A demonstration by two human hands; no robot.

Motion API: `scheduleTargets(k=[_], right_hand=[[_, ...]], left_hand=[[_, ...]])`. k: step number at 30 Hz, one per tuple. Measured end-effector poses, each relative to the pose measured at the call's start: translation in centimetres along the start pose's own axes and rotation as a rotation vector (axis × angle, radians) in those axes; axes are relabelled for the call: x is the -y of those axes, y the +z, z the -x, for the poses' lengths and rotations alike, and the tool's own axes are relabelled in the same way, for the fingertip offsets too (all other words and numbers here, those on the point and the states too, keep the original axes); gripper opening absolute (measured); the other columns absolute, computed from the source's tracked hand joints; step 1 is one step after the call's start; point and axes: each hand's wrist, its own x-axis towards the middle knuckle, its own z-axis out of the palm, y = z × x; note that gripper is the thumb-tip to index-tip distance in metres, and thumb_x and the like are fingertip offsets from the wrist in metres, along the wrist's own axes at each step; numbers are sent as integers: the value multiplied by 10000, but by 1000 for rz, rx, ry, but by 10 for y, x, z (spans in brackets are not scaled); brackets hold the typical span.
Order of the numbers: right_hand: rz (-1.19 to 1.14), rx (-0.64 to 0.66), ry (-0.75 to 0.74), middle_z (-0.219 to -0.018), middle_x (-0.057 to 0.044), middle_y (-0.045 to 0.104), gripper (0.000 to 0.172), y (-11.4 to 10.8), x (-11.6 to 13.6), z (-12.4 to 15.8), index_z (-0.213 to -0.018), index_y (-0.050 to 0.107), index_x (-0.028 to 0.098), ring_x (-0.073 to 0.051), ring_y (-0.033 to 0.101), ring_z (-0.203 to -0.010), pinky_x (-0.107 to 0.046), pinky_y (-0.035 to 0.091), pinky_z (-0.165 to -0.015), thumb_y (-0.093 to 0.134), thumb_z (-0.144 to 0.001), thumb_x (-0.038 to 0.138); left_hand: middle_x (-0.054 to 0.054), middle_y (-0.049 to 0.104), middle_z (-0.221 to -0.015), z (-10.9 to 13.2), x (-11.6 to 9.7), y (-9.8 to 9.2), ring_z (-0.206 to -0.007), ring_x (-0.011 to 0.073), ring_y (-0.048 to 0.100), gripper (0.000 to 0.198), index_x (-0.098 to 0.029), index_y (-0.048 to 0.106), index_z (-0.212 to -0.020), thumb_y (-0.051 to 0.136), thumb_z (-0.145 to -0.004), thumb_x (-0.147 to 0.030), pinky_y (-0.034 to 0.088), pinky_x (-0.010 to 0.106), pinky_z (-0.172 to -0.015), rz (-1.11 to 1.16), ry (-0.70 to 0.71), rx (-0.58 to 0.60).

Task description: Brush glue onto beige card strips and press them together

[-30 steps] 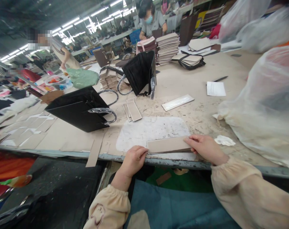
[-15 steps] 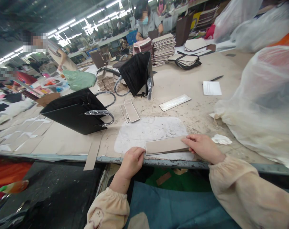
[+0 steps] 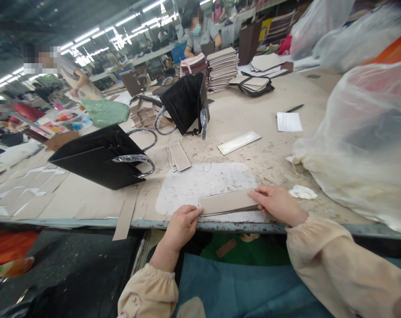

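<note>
A long beige strip [image 3: 225, 202] with a dark edge lies on a white sheet [image 3: 174, 187] near the table's front edge. My right hand [image 3: 278, 203] pinches its right end, which is raised a little above another layer. At the strip's lower left corner, my left hand [image 3: 182, 225] has its fingers closed, with the fingertips on the corner. Two shorter beige pieces [image 3: 179, 155] overlap behind the sheet, and a pale strip [image 3: 239, 143] lies farther back to the right.
Two black bags [image 3: 103, 161] with plastic-wrapped handles stand at left and centre. A large translucent plastic bag [image 3: 359, 145] fills the right side. Behind are stacked panels [image 3: 222, 70], a white paper [image 3: 289, 122] beside a dark blade-like tool, and a masked person [image 3: 202, 37] across the table.
The whole view has shifted slightly, so things on the table appear a little farther left. My left fingertips have come slightly over the strip's corner; my right hand keeps its pinch.
</note>
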Motion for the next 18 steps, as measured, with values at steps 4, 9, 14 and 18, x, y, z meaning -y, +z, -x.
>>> scheduleTargets(k=[4,9,14,18], right_hand=[[-6,4,6,-480,40,597,274,0,0,0,-714,624,225,-131,555,-451,-261,378,-492,463,-804,429],[-15,3,16,-485,38,601,266,0,1,1,-712,620,221,-127,554,-444,-256,378,-487,465,-804,417],[-5,7,13,-483,29,604,279,-2,4,2,-677,605,210,-128,567,-457,-248,383,-496,465,-802,417],[3,0,31,-486,28,607,274,-2,6,2,-688,599,199,-128,571,-458,-237,376,-482,472,-797,417]], left_hand=[[52,635,-949,0,0,1,-879,160,570,293,-223,634,-1050,440,-843,-153,487,296,-803,-27,11,-3],[55,627,-951,-1,0,2,-880,160,565,299,-218,636,-1043,447,-829,-128,487,297,-802,-39,25,-3],[56,623,-947,-2,0,2,-877,160,561,302,-214,636,-1045,447,-827,-125,489,297,-804,-36,33,-3],[58,619,-941,-1,0,3,-875,162,561,293,-211,637,-1046,454,-829,-137,492,299,-801,-38,46,-5]])
